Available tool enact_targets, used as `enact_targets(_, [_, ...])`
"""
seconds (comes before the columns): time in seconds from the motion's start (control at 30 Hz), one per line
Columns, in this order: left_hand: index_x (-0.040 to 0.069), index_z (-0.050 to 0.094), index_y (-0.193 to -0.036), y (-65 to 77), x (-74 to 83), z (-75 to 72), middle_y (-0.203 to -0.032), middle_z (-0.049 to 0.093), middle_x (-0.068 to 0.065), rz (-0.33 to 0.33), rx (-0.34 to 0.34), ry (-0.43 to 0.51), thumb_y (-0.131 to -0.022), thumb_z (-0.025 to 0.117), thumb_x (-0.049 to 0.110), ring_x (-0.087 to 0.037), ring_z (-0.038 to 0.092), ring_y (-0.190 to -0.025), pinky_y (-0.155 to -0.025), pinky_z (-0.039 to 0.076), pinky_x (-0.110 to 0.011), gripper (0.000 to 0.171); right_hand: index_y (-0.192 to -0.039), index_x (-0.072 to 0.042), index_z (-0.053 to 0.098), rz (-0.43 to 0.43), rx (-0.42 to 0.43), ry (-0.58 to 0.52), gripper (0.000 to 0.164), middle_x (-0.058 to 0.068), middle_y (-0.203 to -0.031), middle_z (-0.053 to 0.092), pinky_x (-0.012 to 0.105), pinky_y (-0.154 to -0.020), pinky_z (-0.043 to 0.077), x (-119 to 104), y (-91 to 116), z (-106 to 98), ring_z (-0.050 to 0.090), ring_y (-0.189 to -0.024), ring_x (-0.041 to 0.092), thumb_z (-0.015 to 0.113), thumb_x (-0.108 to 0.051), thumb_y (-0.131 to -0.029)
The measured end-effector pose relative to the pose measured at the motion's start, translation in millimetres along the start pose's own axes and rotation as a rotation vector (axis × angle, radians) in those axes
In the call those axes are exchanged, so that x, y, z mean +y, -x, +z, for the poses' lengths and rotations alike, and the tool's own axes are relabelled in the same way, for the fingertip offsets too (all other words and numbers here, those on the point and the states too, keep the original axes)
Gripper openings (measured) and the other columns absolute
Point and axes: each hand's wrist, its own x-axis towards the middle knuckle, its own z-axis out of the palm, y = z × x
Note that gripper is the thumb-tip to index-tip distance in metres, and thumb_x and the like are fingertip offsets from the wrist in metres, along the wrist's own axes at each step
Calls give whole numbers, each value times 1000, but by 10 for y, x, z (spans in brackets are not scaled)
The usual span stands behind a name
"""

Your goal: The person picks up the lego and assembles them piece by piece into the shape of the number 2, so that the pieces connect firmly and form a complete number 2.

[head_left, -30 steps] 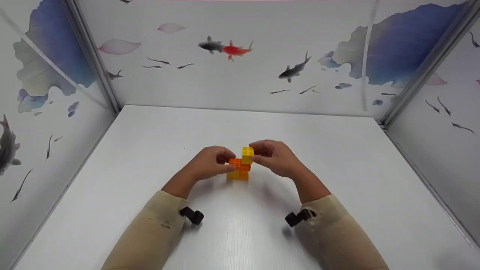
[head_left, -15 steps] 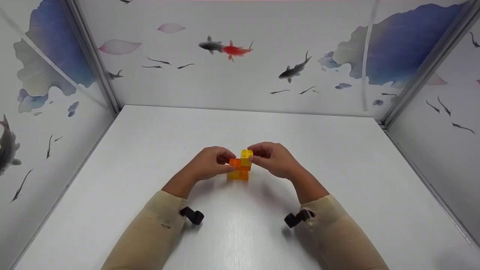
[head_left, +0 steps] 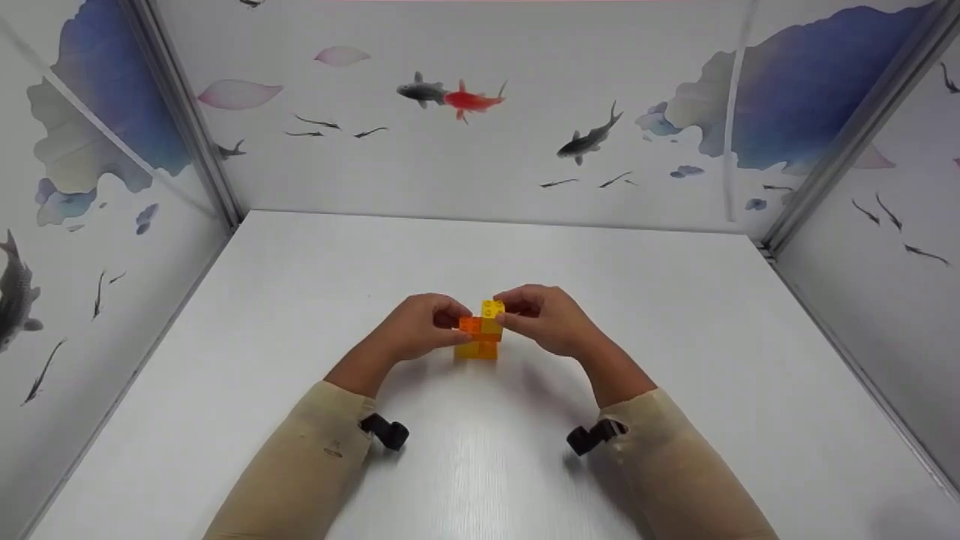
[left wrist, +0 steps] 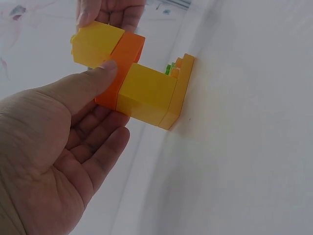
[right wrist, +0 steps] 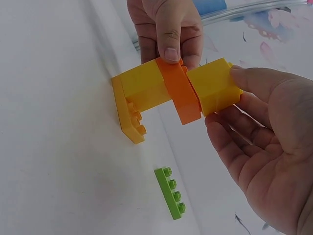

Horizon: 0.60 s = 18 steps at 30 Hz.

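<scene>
A small stack of toy building bricks stands on the white table. Its base is a thin amber plate, with a lower yellow brick on one end. An orange brick lies across that yellow brick and overhangs to the right. My left hand pinches the orange brick between thumb and fingers. At the overhanging end, my right hand pinches an upper yellow brick by its sides. A thin dark line shows between this brick and the orange one in the right wrist view.
A flat green brick with a row of studs lies on the table behind the stack; the head view does not show it. White panels printed with fish enclose the table at the back and both sides.
My right hand has moved down and slightly left with the upper yellow brick, bringing it onto the orange brick's right end. The left hand has stayed in place on the orange brick.
</scene>
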Motion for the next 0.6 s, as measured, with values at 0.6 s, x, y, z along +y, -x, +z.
enact_targets(0.6, [26,77,-117,-26,-30,7,-122,73,4,-27,-9,31,-92,87,29,-18,70,-111,-103,62,-35,28,-132,-26,74,24,-25,-12,32,-4,-121,76,36,-101,62,77,-40,6,71,-108,21,75,-35,-102])
